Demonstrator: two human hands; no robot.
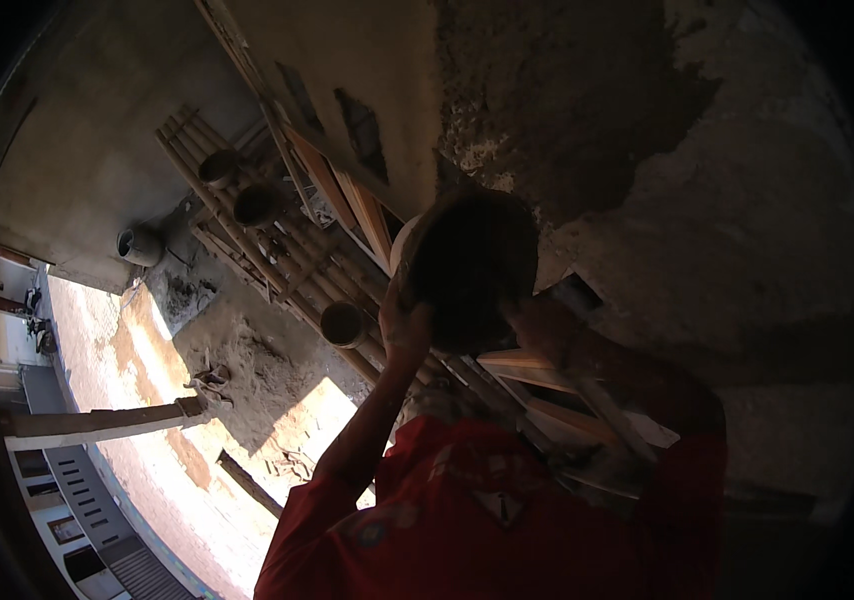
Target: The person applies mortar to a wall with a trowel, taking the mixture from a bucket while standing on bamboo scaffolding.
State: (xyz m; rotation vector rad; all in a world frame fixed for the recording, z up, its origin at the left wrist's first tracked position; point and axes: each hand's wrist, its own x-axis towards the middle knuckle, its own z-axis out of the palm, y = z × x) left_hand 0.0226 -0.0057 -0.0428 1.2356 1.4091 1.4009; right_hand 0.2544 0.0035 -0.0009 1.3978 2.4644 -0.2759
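Wall [777, 200]: rough, dark patch [597, 120] beyond the bucket [469, 245].
Bucket: held up, mouth showing, contents too dark to tell.
Left hand [405, 332]: fingers closed on bucket's left side.
Right hand [539, 326]: closed on its right side, fingertips lost in shade.
Bamboo poles [257, 258]: left of bucket.
Step, judged: bucket handling; next move calls for steady two-handed grip.

Bamboo rack [269, 262]: three dark buckets [344, 324] on it
Grey pail [140, 246]: left of rack
Pillar [107, 424]: at lower left
Building [87, 500]: outside, beyond sunlit ground [172, 475]
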